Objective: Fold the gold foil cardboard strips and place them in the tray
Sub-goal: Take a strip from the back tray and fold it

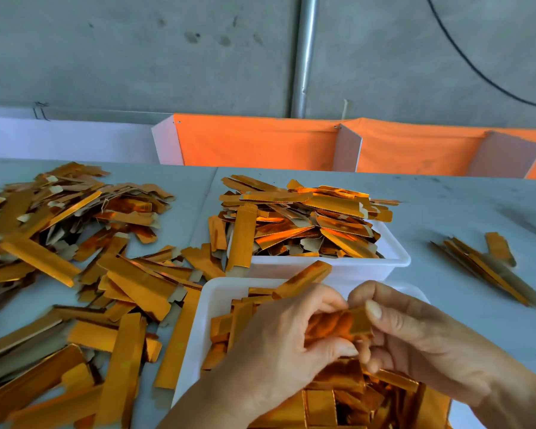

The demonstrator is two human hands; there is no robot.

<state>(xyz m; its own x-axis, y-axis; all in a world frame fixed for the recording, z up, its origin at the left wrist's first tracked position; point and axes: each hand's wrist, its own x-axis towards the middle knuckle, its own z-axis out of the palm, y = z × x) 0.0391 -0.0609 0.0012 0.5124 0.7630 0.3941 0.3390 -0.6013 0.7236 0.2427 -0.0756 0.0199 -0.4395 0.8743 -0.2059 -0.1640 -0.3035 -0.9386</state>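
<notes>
1. The left hand (279, 342) and right hand (415, 335) are meeting over the near white tray (209, 305), both pinching one gold foil cardboard strip (345, 325) between thumbs and curled fingers.
2. Beneath them, folded gold strips (331, 397) are filling that tray.
3. To the left, a loose heap of flat strips (106, 305) is sprawling across the grey table (461, 205).
4. Just beyond, a second white tray (393, 258) is sitting heaped with strips (307, 221).
5. A small bundle of strips (489, 267) is lying apart on the right.
6. Farthest back, orange cloth (254, 144) is hanging below a grey wall (136, 51).
</notes>
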